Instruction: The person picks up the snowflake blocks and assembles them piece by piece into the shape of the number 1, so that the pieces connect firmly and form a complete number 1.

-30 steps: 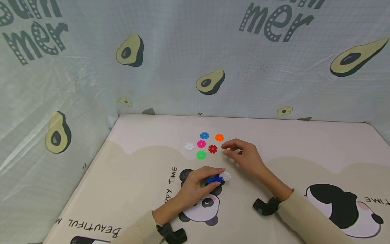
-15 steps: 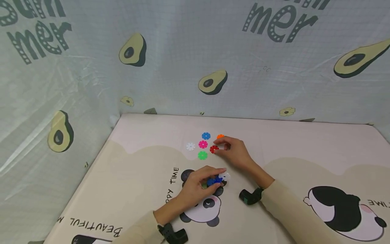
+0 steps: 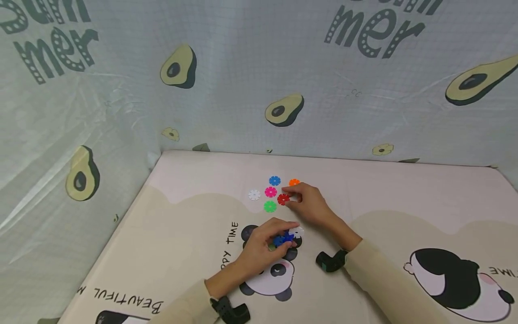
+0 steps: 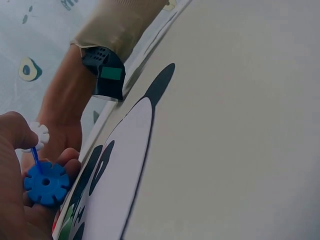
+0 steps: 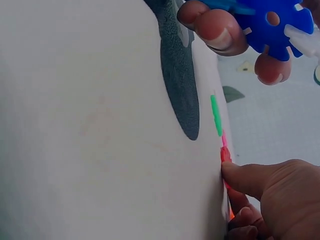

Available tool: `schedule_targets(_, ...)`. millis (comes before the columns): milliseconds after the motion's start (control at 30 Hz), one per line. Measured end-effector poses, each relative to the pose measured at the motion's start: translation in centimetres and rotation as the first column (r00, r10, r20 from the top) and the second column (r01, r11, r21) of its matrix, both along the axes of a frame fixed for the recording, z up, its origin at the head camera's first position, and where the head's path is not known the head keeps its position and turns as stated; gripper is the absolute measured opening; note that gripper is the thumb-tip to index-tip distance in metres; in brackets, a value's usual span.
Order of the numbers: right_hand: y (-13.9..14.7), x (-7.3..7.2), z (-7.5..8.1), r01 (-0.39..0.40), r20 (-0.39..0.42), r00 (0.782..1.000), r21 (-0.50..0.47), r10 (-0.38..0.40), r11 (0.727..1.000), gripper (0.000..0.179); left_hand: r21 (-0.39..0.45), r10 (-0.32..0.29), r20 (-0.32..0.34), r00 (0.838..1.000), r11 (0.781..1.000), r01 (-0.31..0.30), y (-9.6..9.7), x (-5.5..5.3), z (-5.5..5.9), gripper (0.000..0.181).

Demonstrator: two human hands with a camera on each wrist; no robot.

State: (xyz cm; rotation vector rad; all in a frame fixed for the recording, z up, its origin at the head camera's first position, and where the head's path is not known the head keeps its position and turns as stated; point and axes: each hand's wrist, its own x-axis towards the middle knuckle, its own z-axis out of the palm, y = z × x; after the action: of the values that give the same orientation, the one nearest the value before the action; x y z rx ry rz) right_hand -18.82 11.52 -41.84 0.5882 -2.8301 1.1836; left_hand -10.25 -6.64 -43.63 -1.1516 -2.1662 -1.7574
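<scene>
My left hand (image 3: 263, 245) grips a small cluster of joined notched interlocking discs over the panda print. A blue disc (image 4: 47, 184), a darker blue disc (image 5: 275, 25) and a white disc (image 3: 297, 232) show in the cluster, along with a bit of green by the fingers. Farther back, my right hand (image 3: 309, 202) has thumb and index finger at opposite edges of a red disc (image 3: 283, 199) lying on the table. In the right wrist view, its thumb (image 5: 245, 175) touches that disc, while its other fingers curl below.
Around the red disc lie loose discs: pink (image 3: 270, 192), green (image 3: 270, 206), white (image 3: 254, 195), blue (image 3: 274, 181) and orange (image 3: 294, 182), the last partly behind the right hand. The printed tabletop (image 3: 182, 234) ends at an avocado-patterned sheet (image 3: 226, 90).
My right hand has moved left from beside the discs onto the red one, bringing thumb and index finger to its edges. My left hand keeps its cluster in nearly the same place.
</scene>
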Motion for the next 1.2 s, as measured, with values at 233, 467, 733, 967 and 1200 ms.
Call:
schedule_targets(233,0.0,0.0,0.4,-0.015,0.007,1.0,0.035,0.015,0.999,0.031,0.015,-0.016,0.029,0.999,1.0,0.015,0.0,0.1,0.0,0.04)
schedule_targets(467,0.2,0.2,0.1,0.016,-0.016,1.0,-0.006,-0.016,1.0,0.025,0.008,0.002,0.049,0.999,1.0,-0.002,0.1,0.5,1.3,0.041)
schedule_targets(733,1.0,0.9,0.1,0.037,0.0,0.999,-0.036,-0.037,0.999,0.023,0.02,-0.01,0.061,0.998,1.0,0.008,0.0,0.5,1.1,0.043)
schedule_targets(967,2.3,2.7,0.9,0.053,0.044,0.998,-0.084,-0.05,0.995,0.026,-0.028,0.025,0.106,0.994,0.999,-0.022,-0.2,0.2,-0.1,0.041)
schedule_targets(1200,4.4,4.7,1.8,0.056,0.139,0.99,-0.161,-0.033,0.985,0.027,-0.038,0.054,0.069,0.996,0.998,-0.052,-0.1,0.0,-0.1,0.042)
